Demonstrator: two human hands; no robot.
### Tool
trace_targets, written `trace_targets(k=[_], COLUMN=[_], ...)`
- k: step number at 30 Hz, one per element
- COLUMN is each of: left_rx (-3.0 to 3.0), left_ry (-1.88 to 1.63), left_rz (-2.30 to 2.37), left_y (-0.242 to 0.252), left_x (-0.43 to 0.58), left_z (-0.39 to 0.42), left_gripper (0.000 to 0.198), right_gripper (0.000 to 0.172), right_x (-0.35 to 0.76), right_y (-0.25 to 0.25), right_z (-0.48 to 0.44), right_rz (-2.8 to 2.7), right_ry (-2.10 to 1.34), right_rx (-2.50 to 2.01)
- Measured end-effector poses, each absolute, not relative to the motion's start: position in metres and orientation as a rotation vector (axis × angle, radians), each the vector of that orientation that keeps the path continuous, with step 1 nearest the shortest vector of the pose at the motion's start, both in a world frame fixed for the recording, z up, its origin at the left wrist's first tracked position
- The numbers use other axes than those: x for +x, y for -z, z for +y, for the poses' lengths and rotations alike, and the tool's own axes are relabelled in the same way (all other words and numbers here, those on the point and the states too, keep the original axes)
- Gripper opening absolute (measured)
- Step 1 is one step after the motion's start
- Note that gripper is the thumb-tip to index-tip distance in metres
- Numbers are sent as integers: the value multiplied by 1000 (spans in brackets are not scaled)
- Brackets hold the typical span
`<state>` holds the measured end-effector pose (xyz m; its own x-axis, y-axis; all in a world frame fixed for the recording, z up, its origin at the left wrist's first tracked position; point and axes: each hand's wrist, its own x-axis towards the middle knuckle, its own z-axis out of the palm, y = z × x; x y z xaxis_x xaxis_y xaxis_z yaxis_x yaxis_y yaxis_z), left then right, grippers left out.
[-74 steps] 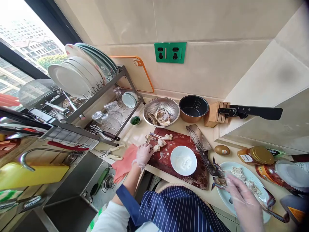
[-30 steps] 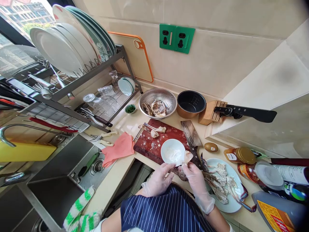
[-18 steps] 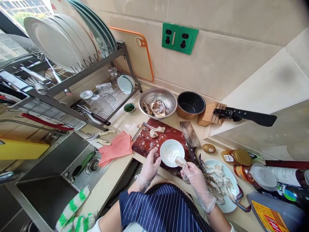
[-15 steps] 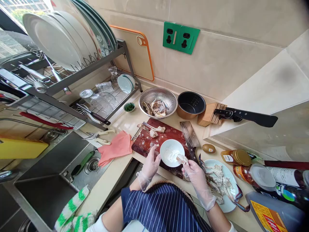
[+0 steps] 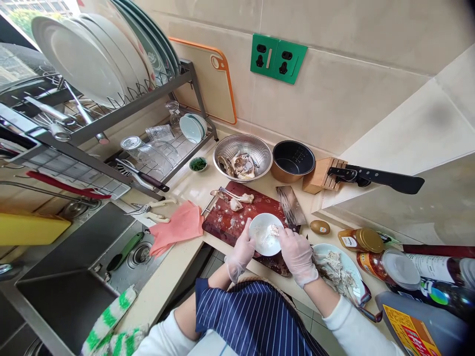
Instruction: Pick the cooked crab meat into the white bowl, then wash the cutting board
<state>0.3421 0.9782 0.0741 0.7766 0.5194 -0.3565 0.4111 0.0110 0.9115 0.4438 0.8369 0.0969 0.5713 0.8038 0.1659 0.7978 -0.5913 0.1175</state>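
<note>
In a clear plastic glove, my left hand grips the left side of a small white bowl holding white powder. My gloved right hand reaches over the bowl's right rim, fingers closed on a powder-coated crab piece inside; the fingers partly hide it. Right of that hand, a pale blue plate bears several white-dusted crab pieces. Under the bowl lies a dark red cutting board with meat pieces and scissors. A cleaver rests across its right edge, its handle mostly hidden.
Behind the board stand a steel colander with crab parts, a black inner pot and a knife block. Jars and bottles line the right. Left are pink gloves, a sink and a dish rack.
My left hand has closed on the bowl, which has shifted slightly right. My right hand has lowered the crab piece into the powder, its knuckles now facing up.
</note>
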Motion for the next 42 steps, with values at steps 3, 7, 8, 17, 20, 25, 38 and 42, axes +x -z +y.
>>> trace_targets(k=[3,7,8,17,20,25,38,42], left_rx=[1389,1519,1580,1834,1901,1966,2045,2024], left_ry=[15,-146,-213,-428,-420,-409,-406,-382], left_rz=[826,779,748,547,560,561,460,498], left_y=[-87,-89,-87,-86,-93,-98,-93,-97], left_x=[347,349,348,345,344,346,348,350], left_z=[975,972,971,969,973,979,966,965], left_gripper=[78,74,71,67,72,76,63,62], right_gripper=[30,44,45,40,38,38,27,27], right_x=[438,423,420,403,415,437,403,403], right_y=[-90,-87,-87,-80,-78,-79,-83,-78], right_z=[825,816,817,829,821,810,834,832], right_rz=[1566,1573,1533,1465,1534,1471,1011,1127], right_ry=[-392,-369,-357,-299,-437,-660,531,345], right_rx=[2671,2692,2719,3204,3051,2972,4000,4032])
